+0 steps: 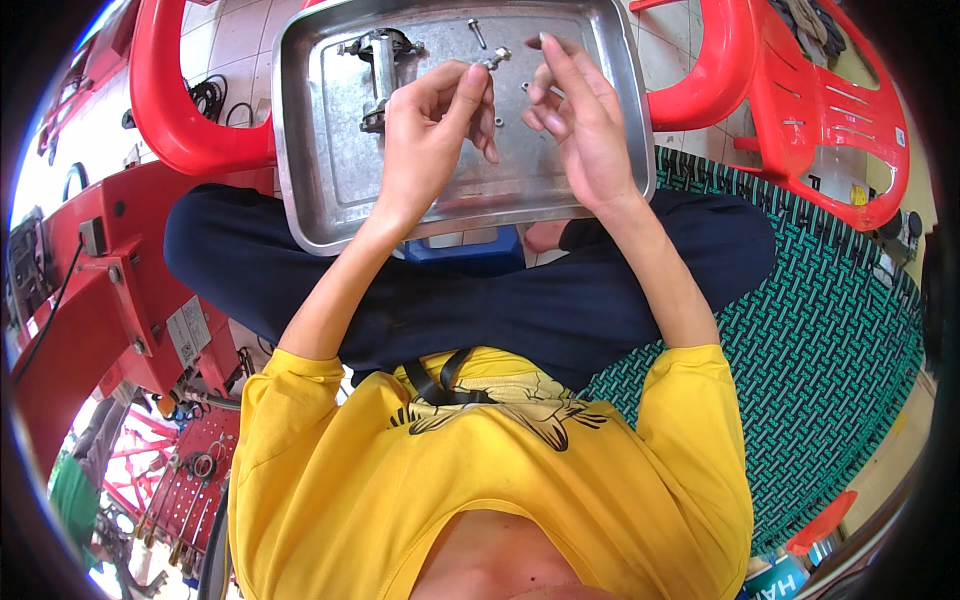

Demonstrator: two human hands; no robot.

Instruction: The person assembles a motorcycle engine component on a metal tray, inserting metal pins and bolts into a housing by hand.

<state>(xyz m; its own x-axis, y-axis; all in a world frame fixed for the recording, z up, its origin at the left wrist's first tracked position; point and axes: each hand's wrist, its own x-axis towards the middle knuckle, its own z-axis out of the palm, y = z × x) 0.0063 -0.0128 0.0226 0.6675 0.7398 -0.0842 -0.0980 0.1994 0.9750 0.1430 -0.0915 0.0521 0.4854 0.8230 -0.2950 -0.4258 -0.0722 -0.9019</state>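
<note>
My left hand (432,128) is over the metal tray (340,205), thumb and index finger pinched on a small bolt (497,59) with what looks like a nut on it. The bolt sticks out from the fingertips toward my right hand. Held apart from it, my right hand (588,125) has its index finger raised and the other fingers loosely bent; I see nothing in it. Beyond the left hand another bolt (477,34) lies on the tray bottom. Small nuts (499,122) lie between the hands, one close to the right fingers. Left of my left hand rests a dark metal clamp-like assembly (383,75).
The tray rests on a red plastic stool or chair (195,130) in front of my crossed legs. Another red chair (830,120) is at the right. I sit on a green woven seat (800,330). A red metal machine frame (110,280) stands at my left, a blue object (470,255) below the tray.
</note>
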